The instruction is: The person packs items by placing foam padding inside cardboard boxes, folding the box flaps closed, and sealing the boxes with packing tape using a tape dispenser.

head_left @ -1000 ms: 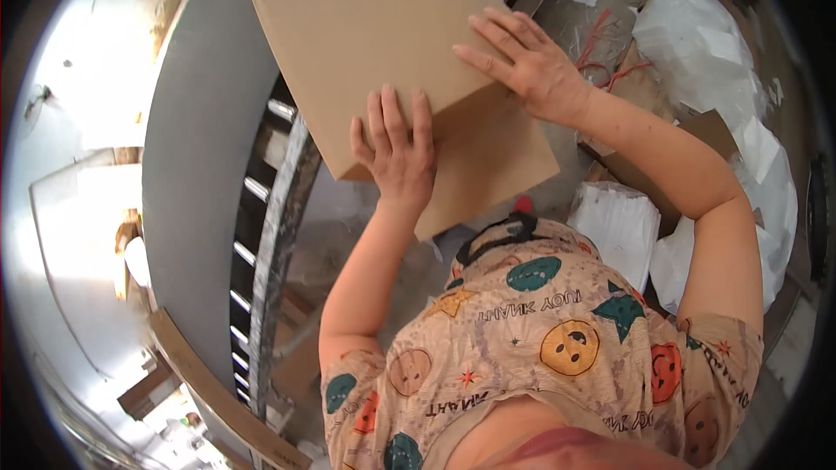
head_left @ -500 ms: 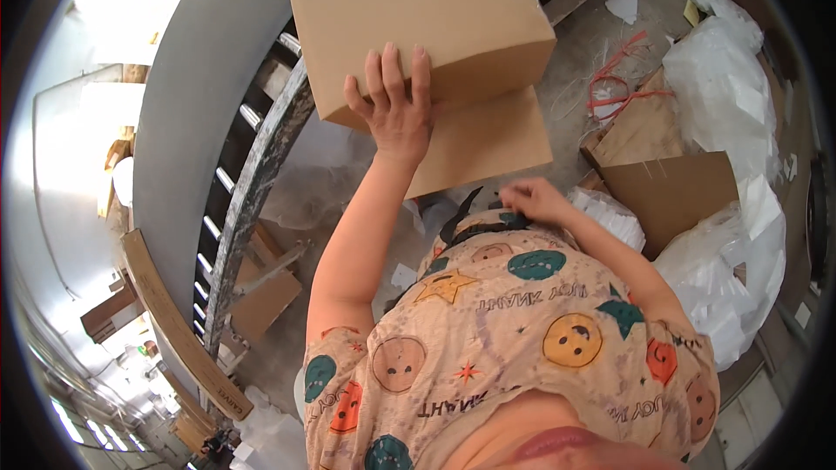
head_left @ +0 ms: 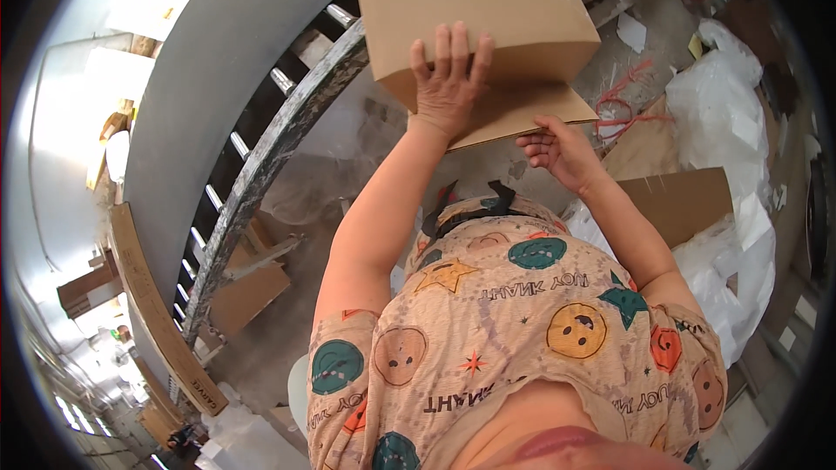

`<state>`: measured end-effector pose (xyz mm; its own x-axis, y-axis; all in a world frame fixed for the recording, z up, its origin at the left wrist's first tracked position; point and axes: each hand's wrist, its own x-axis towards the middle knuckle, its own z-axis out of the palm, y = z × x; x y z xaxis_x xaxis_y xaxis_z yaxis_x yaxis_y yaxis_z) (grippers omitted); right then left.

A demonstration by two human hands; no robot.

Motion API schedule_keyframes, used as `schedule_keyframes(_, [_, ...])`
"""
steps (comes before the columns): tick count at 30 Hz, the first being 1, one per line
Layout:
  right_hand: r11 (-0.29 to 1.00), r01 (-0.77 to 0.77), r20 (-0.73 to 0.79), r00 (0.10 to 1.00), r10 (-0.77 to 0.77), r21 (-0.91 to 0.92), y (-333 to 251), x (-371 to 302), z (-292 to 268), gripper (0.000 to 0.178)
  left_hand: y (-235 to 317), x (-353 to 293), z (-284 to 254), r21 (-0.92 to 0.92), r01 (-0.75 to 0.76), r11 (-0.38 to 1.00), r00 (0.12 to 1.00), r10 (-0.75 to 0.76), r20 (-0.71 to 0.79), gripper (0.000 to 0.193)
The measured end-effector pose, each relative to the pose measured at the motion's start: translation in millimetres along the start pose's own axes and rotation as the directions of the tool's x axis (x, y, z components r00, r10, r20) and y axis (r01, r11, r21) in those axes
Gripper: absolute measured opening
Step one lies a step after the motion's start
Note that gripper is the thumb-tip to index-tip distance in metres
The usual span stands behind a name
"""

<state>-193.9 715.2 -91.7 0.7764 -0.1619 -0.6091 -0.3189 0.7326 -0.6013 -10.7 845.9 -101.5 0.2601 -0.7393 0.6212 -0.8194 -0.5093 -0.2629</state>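
A large brown cardboard box (head_left: 488, 0) stands ahead of me, with a strip of clear tape shining on its top. My left hand (head_left: 448, 78) lies on the box's near top edge, fingers spread and stretched forward over it. Below that edge an open flap (head_left: 514, 113) sticks out toward me. My right hand (head_left: 559, 150) pinches the flap's near edge close to its right corner, thumb above and fingers curled below. The inside of the box is hidden.
To the left runs a roller conveyor with a worn metal rail (head_left: 287, 122) and a grey panel (head_left: 218, 43). White plastic sheeting (head_left: 727, 113), loose cardboard (head_left: 679, 204) and red strapping (head_left: 623, 109) lie on the right. A long narrow carton (head_left: 161, 313) leans at the lower left.
My right hand has moved up from my waist and taken hold of the flap, which is now raised. The box and my left hand appear further right in view.
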Motion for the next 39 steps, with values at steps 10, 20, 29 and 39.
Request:
schedule_keyframes(10, [0.988,-0.144,-0.002,0.99,0.144,0.057,28,-1,-13,0.031,-24,-15,1,0.068,-0.681,0.729,0.732,0.673,0.105,0.062])
schedule_keyframes(20, [0.996,-0.034,0.187,0.982,0.017,0.083,17,12,9,0.038,-30,-23,39,0.158,-0.917,0.367,0.4,0.855,0.332,0.055])
schedule_keyframes(29, [0.989,-0.146,0.226,0.965,0.133,0.038,-29,15,32,0.039,-61,-3,-65,-0.05,-0.869,0.492,0.43,0.801,0.416,0.057])
schedule_keyframes(39, [0.938,-0.302,0.31,0.887,0.343,-0.173,-67,23,39,0.047,-90,19,-60,-0.387,-0.013,0.922,0.917,0.165,0.362,0.104])
